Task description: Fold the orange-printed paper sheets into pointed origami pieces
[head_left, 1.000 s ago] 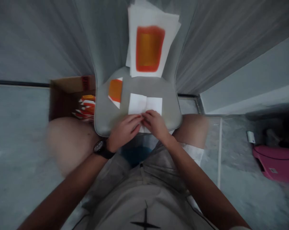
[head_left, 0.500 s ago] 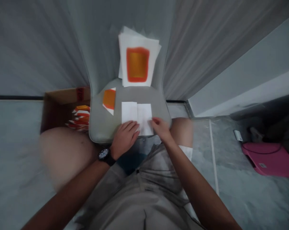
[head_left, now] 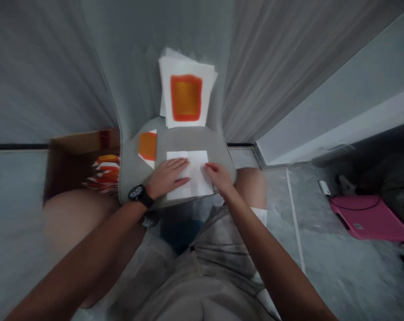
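Note:
A white sheet of paper lies on the grey chair seat, with a faint crease down its middle. My left hand rests flat on the sheet's left half, fingers stretched out, a black watch at the wrist. At the sheet's right edge, my right hand has its thumb and fingertips closed in a pinch on the paper. To the left of the sheet sits a folded orange-and-white paper piece. Behind it, a stack of white sheets with an orange print leans against the chair back.
An open cardboard box beside the chair's left holds several folded orange-and-white papers. On the floor at the right are a pink plastic item, a dark cable and a small white device. Grey curtains hang behind the chair.
My left hand has slid left and up across the sheet and now lies flatter. The sheet's two halves, offset before, now line up. My right hand stays at the right edge.

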The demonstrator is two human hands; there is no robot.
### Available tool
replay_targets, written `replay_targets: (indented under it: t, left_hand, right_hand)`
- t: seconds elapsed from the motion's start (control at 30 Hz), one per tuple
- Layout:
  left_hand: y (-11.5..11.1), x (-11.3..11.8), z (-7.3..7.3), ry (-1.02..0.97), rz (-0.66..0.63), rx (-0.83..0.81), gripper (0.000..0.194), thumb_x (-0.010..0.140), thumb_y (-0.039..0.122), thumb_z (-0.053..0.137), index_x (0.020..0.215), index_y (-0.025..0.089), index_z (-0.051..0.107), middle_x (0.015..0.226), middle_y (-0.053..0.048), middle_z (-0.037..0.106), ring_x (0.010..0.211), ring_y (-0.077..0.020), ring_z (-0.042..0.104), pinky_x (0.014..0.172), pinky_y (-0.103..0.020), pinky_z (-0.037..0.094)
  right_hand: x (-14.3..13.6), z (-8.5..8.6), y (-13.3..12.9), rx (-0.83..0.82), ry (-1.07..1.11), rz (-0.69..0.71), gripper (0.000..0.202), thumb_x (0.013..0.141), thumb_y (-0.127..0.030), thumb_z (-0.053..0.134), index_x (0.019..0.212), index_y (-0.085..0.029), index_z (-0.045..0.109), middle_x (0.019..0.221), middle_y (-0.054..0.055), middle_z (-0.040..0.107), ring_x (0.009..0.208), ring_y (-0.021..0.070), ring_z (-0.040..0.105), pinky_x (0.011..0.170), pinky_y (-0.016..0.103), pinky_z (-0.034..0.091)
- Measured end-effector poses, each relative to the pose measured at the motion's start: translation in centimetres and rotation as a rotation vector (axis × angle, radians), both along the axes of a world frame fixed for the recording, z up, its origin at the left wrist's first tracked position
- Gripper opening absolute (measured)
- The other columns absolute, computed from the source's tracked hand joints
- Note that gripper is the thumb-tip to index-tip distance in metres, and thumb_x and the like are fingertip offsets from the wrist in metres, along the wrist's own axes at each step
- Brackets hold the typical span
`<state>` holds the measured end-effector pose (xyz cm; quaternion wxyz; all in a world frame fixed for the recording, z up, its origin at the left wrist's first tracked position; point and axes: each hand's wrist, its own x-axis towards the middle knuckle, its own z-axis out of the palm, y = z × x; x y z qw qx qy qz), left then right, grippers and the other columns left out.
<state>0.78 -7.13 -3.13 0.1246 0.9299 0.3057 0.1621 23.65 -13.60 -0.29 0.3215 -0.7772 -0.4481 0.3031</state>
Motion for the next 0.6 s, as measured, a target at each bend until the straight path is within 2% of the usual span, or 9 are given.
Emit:
replay_targets:
  t: [0.13, 0.27, 0.33, 0.47, 0.6]
  left_hand:
    - [-0.2, 0.0, 0.0, 0.027, 0.009, 0.002, 0.075, 0.101, 0.065, 0.052, 0.157, 0.016, 0.047, 0.163, -0.015, 0.048, 0.152, -0.0306, 0.044, 0.125, -0.047, 0.034]
    - [-0.4, 0.0, -0.1, 0.024, 0.034, -0.02, 0.074, 0.102, 0.065, 0.051, 0.158, 0.017, 0.044, 0.164, -0.013, 0.047, 0.153, -0.0292, 0.042, 0.126, -0.046, 0.032]
    - [-0.7, 0.0, -0.1, 0.015, 0.051, -0.031, 0.073, 0.102, 0.063, 0.052, 0.158, 0.018, 0.043, 0.164, -0.014, 0.047, 0.153, -0.0284, 0.043, 0.128, -0.045, 0.03]
    - [-1.6, 0.4, -0.1, 0.009, 0.094, -0.032, 0.07, 0.102, 0.058, 0.055, 0.156, 0.015, 0.045, 0.164, -0.015, 0.047, 0.154, -0.0292, 0.042, 0.129, -0.047, 0.028]
    - [-2.7, 1.1, 0.0, -0.005, 0.168, -0.019, 0.067, 0.103, 0.051, 0.056, 0.155, 0.011, 0.046, 0.165, -0.018, 0.045, 0.154, -0.032, 0.04, 0.13, -0.049, 0.027]
  right_hand:
    - [1.0, 0.3, 0.3, -0.007, -0.151, -0.037, 0.026, 0.087, -0.029, 0.065, 0.105, -0.016, 0.079, 0.099, 0.009, 0.08, 0.094, 0.0232, 0.073, 0.086, 0.031, 0.054]
    - [0.8, 0.7, 1.0, -0.09, -0.091, 0.08, 0.026, 0.09, -0.036, 0.063, 0.096, -0.016, 0.079, 0.088, 0.006, 0.079, 0.082, 0.0206, 0.071, 0.073, 0.027, 0.05]
    - [0.3, 1.0, 1.4, -0.116, -0.176, 0.062, 0.024, 0.088, -0.035, 0.067, 0.098, -0.016, 0.078, 0.089, 0.007, 0.079, 0.081, 0.0202, 0.07, 0.07, 0.027, 0.047]
    - [-0.3, 1.6, 1.8, -0.127, -0.369, 0.037, 0.02, 0.089, -0.032, 0.064, 0.091, -0.017, 0.077, 0.084, 0.007, 0.077, 0.077, 0.0212, 0.067, 0.069, 0.028, 0.045]
    - [-0.8, 1.3, 2.3, -0.103, -0.301, 0.111, 0.023, 0.091, -0.032, 0.06, 0.09, -0.018, 0.078, 0.085, 0.007, 0.077, 0.079, 0.0217, 0.069, 0.073, 0.03, 0.047]
